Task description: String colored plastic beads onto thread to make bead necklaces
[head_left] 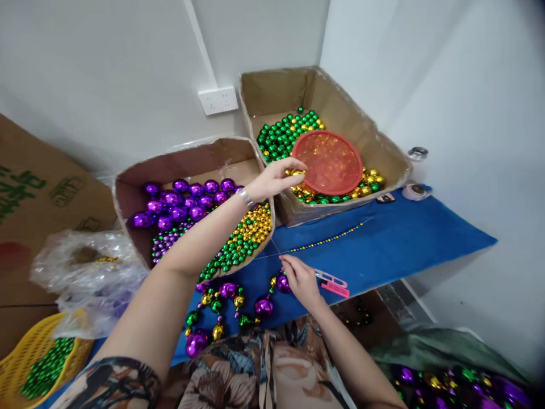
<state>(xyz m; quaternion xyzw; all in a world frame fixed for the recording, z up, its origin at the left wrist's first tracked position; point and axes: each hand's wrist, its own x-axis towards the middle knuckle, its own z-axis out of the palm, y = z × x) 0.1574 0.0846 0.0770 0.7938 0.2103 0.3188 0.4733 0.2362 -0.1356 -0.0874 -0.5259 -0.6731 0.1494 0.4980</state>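
My left hand [279, 175] is over the near edge of the right-hand cardboard box [357, 108], its thumb and fingers closed around what looks like a gold bead [297, 172]. Part of that bead is hidden by the fingers. Below, my right hand [301, 279] pinches a thin pale string [268, 255] above the blue tabletop. Beyond its fingertips, a strand of tiny green, gold and purple beads [327, 241] lies across the cloth. Close to my right hand lies a garland of large purple, green and gold beads [264, 307].
A red basket [330, 162] rests on green and gold beads in the right box. The left box [128, 187] holds purple, green and gold beads. Pink-and-white cutters [335, 287] lie beside my right hand. A yellow basket [17, 358] stands lower left, near plastic bags [89, 278].
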